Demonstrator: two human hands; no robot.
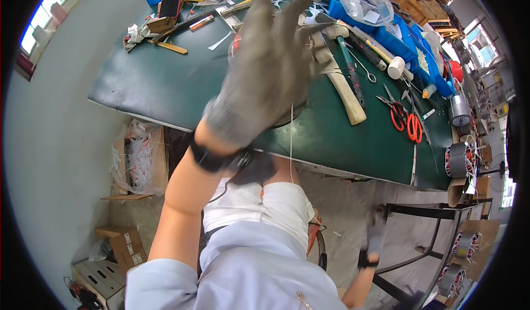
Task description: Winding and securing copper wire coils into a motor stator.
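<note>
My left hand (265,72), in a grey glove with a black band at the wrist, is raised over the green-topped table (204,111). Its fingers are stretched out and apart, smeared by motion, and no held thing shows. Partly hidden behind it is a dark rounded thing (295,114), and a thin white cord (291,144) hangs below. Right of that hand lies a hammer with a pale wooden handle (348,97). My right hand (376,230), also gloved, is low at my right side near a black metal frame (419,210). Blur hides its fingers.
Red-handled scissors (397,115), a green-handled mallet (350,64) and blue bins (400,42) lie to the right. A phone (171,0) stands at the back left. Wound motor stators (461,159) line the right side. A box of white scraps (141,158) sits below left.
</note>
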